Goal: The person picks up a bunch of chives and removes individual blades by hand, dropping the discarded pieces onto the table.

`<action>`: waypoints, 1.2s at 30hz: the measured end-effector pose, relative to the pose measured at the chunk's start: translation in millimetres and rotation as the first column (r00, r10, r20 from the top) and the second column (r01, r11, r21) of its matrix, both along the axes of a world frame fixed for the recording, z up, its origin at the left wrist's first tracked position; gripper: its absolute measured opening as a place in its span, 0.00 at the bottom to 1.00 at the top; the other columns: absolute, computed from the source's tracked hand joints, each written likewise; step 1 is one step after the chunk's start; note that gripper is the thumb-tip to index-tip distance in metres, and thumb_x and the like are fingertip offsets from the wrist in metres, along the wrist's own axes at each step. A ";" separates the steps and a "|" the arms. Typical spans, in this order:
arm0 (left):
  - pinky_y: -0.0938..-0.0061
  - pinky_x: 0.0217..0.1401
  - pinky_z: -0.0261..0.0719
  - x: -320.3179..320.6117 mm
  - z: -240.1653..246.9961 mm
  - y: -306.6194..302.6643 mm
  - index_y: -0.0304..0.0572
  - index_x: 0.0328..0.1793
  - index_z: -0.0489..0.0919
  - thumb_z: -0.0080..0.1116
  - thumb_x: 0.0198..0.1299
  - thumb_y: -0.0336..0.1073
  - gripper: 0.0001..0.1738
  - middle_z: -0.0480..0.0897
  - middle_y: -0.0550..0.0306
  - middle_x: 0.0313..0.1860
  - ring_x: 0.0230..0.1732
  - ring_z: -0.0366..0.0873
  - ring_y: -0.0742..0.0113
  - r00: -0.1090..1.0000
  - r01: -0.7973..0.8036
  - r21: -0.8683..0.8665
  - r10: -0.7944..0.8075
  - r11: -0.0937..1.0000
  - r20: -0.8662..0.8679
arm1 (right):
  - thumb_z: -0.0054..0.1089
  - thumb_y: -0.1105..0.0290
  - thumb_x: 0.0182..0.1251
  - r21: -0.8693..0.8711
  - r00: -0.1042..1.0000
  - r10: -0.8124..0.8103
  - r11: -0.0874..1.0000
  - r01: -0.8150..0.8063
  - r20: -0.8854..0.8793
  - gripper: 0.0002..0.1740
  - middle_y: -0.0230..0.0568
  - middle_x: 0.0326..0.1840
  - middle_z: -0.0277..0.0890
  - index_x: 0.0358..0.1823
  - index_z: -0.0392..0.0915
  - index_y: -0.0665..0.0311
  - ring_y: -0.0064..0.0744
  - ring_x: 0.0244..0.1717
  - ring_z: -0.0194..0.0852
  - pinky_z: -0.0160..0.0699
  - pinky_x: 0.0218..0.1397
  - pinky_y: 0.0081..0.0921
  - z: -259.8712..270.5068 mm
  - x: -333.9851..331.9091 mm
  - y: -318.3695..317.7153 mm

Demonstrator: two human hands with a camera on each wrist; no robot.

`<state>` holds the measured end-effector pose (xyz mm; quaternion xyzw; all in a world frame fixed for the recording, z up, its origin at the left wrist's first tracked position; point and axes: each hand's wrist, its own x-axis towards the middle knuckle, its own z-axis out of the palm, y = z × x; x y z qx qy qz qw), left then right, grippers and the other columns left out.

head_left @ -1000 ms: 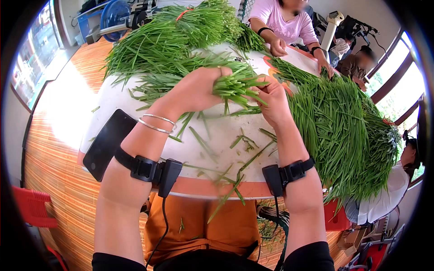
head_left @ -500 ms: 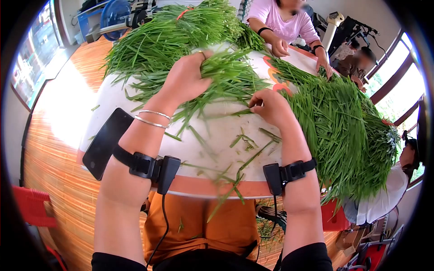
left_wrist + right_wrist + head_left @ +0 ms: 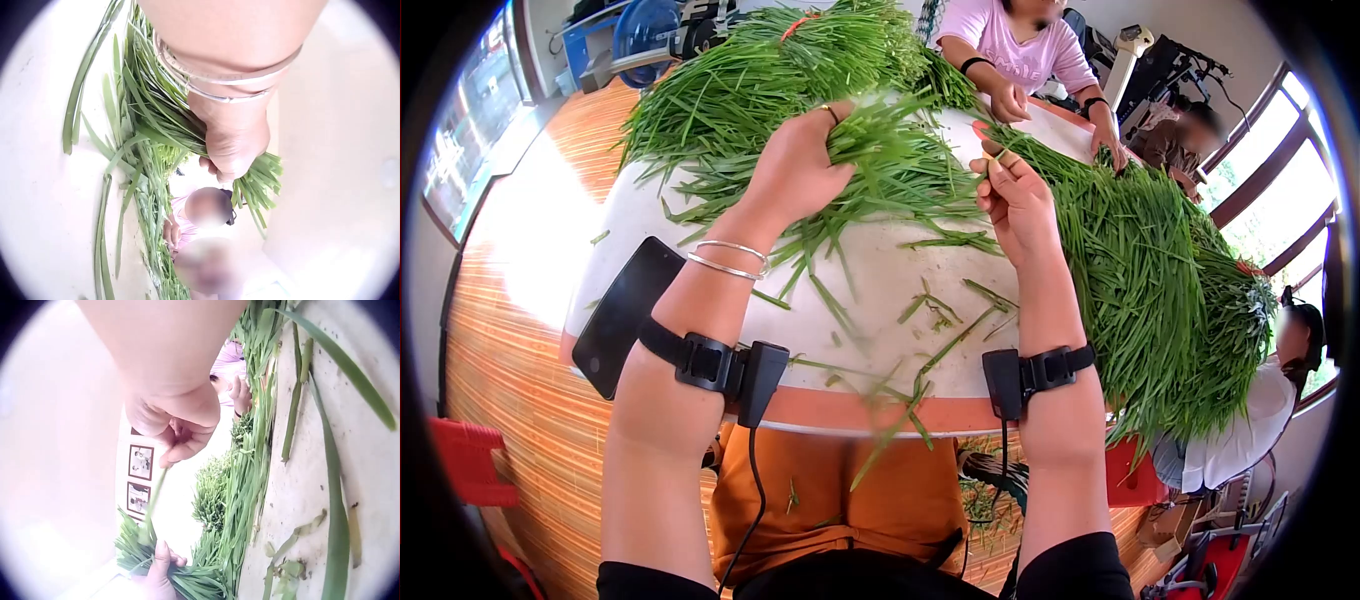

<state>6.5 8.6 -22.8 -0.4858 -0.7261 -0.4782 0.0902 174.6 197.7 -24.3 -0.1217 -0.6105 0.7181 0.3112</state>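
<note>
Where the left hand is working: it is gripping a thick bunch of green leaves over the far half of the bench, with the fingers curling round the stems. The left wrist view is showing short ends poking out past the fist and long leaves trailing back under the wrist.
Right hand: it is hovering just beside the bunch, raised off the bench, with thumb and forefinger pinching 1 thin leaf.
Hands: both are holding greens, the left a full bunch and the right 1 blade. They are sitting near each other without touching.
Big pile: it is lying along the right side of the bench and spilling over the edge.
Far heap: it is lying beyond the left hand, at the bench's far left.
Scraps: short green bits are lying scattered on the white top between the 2 forearms.
Phone: it is lying with a dark screen at the left rim, just beside the left forearm.
Bangles: 2 thin silver ones are circling the left wrist.
Person in pink: this person is sitting across the bench, resting both hands on the greens there.
</note>
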 end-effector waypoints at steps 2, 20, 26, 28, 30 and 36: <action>0.74 0.45 0.74 4.9 6.1 -4.6 0.33 0.54 0.74 0.59 0.47 0.28 0.24 0.82 0.46 0.36 0.38 0.80 0.60 0.999 -0.005 -0.072 0.008 0.997 0.033 | 0.50 0.71 0.68 -0.033 0.998 0.054 0.998 -0.056 -0.044 0.14 0.37 0.38 0.78 0.52 0.68 0.68 0.17 0.26 0.70 0.69 0.29 0.12 0.2 0.1 0.1; 0.67 0.63 0.63 6.7 -1.2 5.2 0.41 0.43 0.76 0.60 0.43 0.22 0.17 0.75 0.53 0.54 0.59 0.68 0.58 0.865 0.469 0.065 -0.443 0.881 -0.236 | 0.52 0.69 0.65 0.011 0.814 0.424 0.885 -0.466 0.396 0.09 0.32 0.26 0.76 0.42 0.76 0.67 0.16 0.22 0.68 0.64 0.27 0.12 1.7 -0.9 -31.5; 0.64 0.73 0.49 -4.0 -7.3 0.0 0.41 0.43 0.76 0.58 0.38 0.21 0.21 0.75 0.52 0.41 0.54 0.70 0.52 0.920 0.257 -0.082 -0.270 0.963 -0.286 | 0.52 0.70 0.66 0.054 0.839 0.411 0.888 -0.457 0.356 0.10 0.34 0.28 0.78 0.44 0.75 0.68 0.17 0.23 0.68 0.66 0.28 0.12 -5.3 -4.8 -29.0; 0.61 0.72 0.49 -8.8 -4.0 -0.9 0.40 0.51 0.77 0.62 0.37 0.28 0.28 0.75 0.50 0.38 0.52 0.71 0.54 0.950 -0.011 -0.108 -0.023 0.994 -0.313 | 0.52 0.69 0.66 0.099 0.865 0.361 0.903 -0.417 0.349 0.11 0.35 0.29 0.78 0.43 0.75 0.68 0.17 0.23 0.68 0.66 0.29 0.12 -8.8 -5.7 -27.3; 0.62 0.73 0.48 -9.6 -3.5 -3.2 0.40 0.51 0.77 0.63 0.37 0.30 0.27 0.76 0.50 0.39 0.51 0.71 0.57 0.939 -0.083 -0.072 0.054 0.994 -0.340 | 0.56 0.66 0.65 0.256 0.920 0.131 0.937 -0.237 0.370 0.12 0.32 0.24 0.75 0.41 0.77 0.69 0.16 0.21 0.67 0.64 0.25 0.13 -9.7 -8.0 -25.2; 0.62 0.72 0.51 -6.8 5.9 -0.7 0.41 0.44 0.77 0.57 0.39 0.21 0.20 0.77 0.54 0.51 0.60 0.68 0.58 0.893 0.137 0.123 -0.069 0.983 -0.444 | 0.62 0.63 0.60 0.426 0.911 -0.165 0.905 -0.013 0.378 0.12 0.28 0.20 0.73 0.30 0.77 0.67 0.13 0.19 0.63 0.61 0.23 0.13 -0.3 -6.9 -21.0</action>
